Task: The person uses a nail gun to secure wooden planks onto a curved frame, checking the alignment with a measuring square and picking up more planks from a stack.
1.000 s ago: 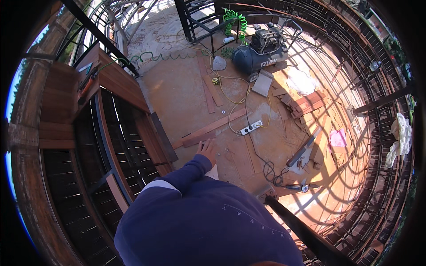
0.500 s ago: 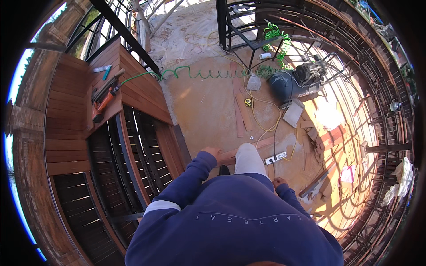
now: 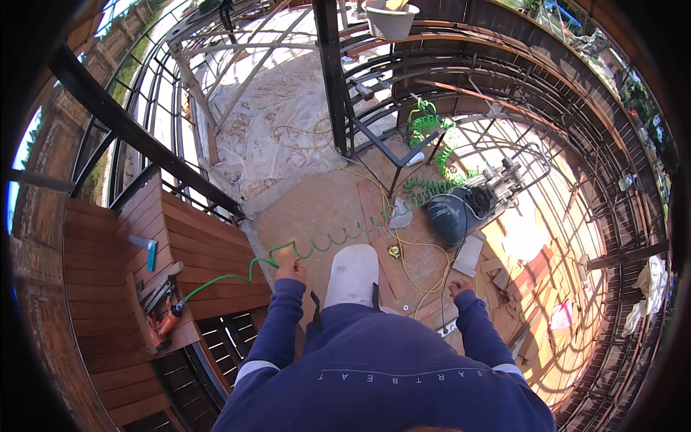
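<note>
My left hand (image 3: 291,271) hangs out in front of me, fingers loosely curled, with nothing visible in it. In the view it lies just below the green coiled air hose (image 3: 317,248); I see no grip on the hose. On the other side, my right hand (image 3: 461,289) is curled closed beside a dark cable, and nothing shows in it. An orange nail gun (image 3: 164,327), joined to the hose, lies on the wooden bench (image 3: 93,288) to my left. At the right stands a dark air compressor (image 3: 448,218).
A tape measure (image 3: 394,252), a yellow cord (image 3: 410,268) and a white power strip (image 3: 450,327) lie on the floor. Wood offcuts (image 3: 529,277) are scattered at the right. A black steel post (image 3: 331,79) stands ahead; a grey tub (image 3: 391,23) is behind it.
I have moved forward, so the bench and nail gun now sit lower in the view. Both hands have come further forward and more of the far area shows.
</note>
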Action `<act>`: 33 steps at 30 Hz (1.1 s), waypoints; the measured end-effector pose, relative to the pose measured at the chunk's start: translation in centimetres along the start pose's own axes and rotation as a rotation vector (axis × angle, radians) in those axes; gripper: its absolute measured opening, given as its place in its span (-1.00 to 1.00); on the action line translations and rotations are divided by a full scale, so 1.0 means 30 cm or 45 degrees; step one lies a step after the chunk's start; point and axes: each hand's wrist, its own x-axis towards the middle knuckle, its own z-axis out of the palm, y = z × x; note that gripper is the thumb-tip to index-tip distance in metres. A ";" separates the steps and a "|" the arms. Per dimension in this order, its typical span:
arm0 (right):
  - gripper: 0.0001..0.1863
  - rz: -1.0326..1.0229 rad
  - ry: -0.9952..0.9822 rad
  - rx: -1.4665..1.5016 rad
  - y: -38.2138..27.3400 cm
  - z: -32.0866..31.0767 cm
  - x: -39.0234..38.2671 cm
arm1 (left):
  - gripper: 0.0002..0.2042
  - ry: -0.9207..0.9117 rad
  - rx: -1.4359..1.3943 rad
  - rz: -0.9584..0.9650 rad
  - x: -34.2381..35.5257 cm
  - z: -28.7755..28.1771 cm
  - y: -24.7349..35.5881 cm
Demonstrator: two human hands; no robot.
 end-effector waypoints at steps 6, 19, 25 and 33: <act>-0.62 0.055 0.213 0.387 -0.344 -0.169 0.097 | -0.72 -0.474 -0.126 -0.015 0.325 0.135 -0.153; -0.59 0.084 0.099 -0.396 -0.731 0.340 0.459 | -0.70 -0.752 -0.303 -0.572 0.867 0.210 -0.498; -0.53 -0.500 -0.154 -0.624 -1.797 0.322 1.007 | -0.69 -0.807 -0.391 -0.711 1.117 0.080 -0.560; -0.61 -0.322 0.023 -0.573 -2.239 0.469 1.500 | -0.68 -0.507 -0.422 -1.039 1.380 -0.285 -0.629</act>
